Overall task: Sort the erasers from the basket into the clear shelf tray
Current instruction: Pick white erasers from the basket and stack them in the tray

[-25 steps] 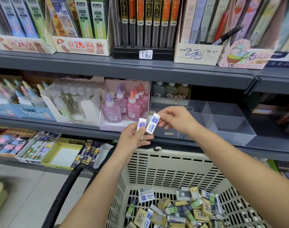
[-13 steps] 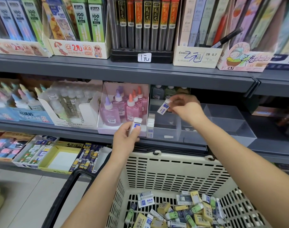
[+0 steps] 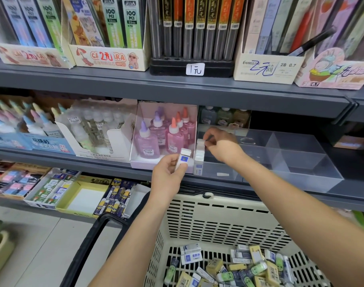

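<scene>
Top eraser (image 3: 201, 141): white, at the centre of the frame, on the crown of the stack (image 3: 198, 162); whether its weight already rests there I cannot tell.
Right hand (image 3: 222, 149): grip clamped on the top eraser's end, fingertips and thumb pinching it from the right.
Stack: a column of white erasers in the front left corner of the tray (image 3: 305, 172); how each one lies is unclear.
Held eraser (image 3: 184, 158): white with a blue label, long axis near upright, just left of the stack and lower than its top.
Left hand (image 3: 168, 175): grip clamped round the held eraser's lower half.
Relation: the stack's top lies up and right of the held eraser. The left hand is nearer the corner, but the right hand covers the spot and likely must clear first.
Tray: clear, with dividers, on the middle shelf, right of the glue box (image 3: 162, 137).
Basket (image 3: 218, 216): lower right, with loose erasers (image 3: 245, 270) heaped inside.
</scene>
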Available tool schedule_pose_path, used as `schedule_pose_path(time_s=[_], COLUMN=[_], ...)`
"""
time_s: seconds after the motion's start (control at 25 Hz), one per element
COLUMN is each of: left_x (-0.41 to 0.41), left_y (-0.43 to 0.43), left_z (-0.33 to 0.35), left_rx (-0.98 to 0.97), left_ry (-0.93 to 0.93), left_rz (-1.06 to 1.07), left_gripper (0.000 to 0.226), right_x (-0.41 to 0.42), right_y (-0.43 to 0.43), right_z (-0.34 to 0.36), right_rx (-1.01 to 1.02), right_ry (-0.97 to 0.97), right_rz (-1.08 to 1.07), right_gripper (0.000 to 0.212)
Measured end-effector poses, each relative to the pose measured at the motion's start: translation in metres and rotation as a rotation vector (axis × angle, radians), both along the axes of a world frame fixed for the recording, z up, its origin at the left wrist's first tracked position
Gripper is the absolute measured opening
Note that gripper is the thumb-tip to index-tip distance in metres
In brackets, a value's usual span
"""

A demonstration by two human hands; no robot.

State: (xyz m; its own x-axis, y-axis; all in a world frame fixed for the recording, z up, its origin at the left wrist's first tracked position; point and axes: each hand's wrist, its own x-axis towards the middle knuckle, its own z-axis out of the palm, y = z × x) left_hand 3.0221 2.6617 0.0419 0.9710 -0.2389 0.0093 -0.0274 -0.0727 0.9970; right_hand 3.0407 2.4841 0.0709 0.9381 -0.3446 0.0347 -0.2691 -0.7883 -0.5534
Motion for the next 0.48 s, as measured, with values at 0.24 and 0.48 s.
schedule_pose_path(time_s=[0.24,0.48], left_x=[-0.001,-0.003], left_y=[0.0,-0.003], left_z=[-0.001,-0.005], left_rx=[-0.014,-0.003], left_ry=[-0.022,-0.074], left_rz=[-0.03,-0.06], left_gripper=[0.026,0.032], right_x=[-0.006,-0.03], right_y=[-0.004,0.004], right_z=[-0.001,0.015], right_rx=[0.04,0.03], right_ry=[0.076,-0.094], right_rz=[0.082,0.16], right_gripper=[0.026,0.027])
